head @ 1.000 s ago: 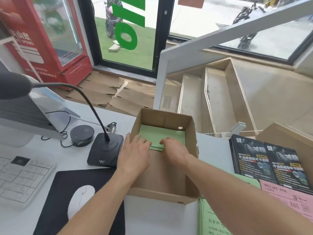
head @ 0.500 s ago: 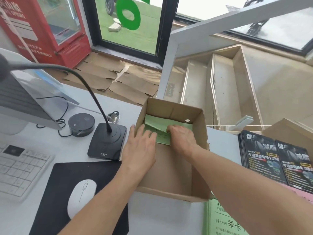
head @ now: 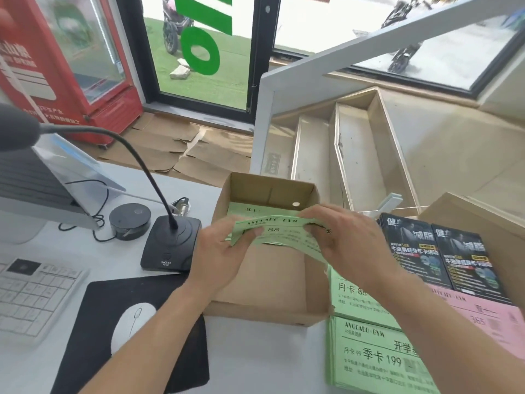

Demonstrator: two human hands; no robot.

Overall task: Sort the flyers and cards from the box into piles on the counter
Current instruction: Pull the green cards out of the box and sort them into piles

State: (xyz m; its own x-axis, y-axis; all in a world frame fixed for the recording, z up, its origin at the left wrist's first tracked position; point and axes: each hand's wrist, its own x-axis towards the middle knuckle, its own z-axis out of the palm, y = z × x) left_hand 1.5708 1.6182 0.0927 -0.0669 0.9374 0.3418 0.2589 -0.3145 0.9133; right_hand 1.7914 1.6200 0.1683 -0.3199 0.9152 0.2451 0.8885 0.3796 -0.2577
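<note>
An open cardboard box (head: 264, 312) stands on the white counter (head: 255, 362). Above it, my left hand (head: 224, 251) and my right hand (head: 343, 240) each grip an end of a bent stack of green flyers (head: 279, 233). More green flyers (head: 244, 208) lie at the box's far end. To the right of the box lie two piles of green flyers (head: 375, 356), a pink pile (head: 488, 314) and two stacks of black flyers (head: 443, 251).
A gooseneck microphone's base (head: 170, 243) and a round black puck (head: 129, 221) stand left of the box. A white mouse (head: 130, 322) lies on a black pad (head: 93, 331) beside a keyboard (head: 31, 291). Another cardboard box (head: 480, 220) sits at far right.
Both hands were down inside the box on the green flyers. They have lifted a stack of them up above the box, holding it between them.
</note>
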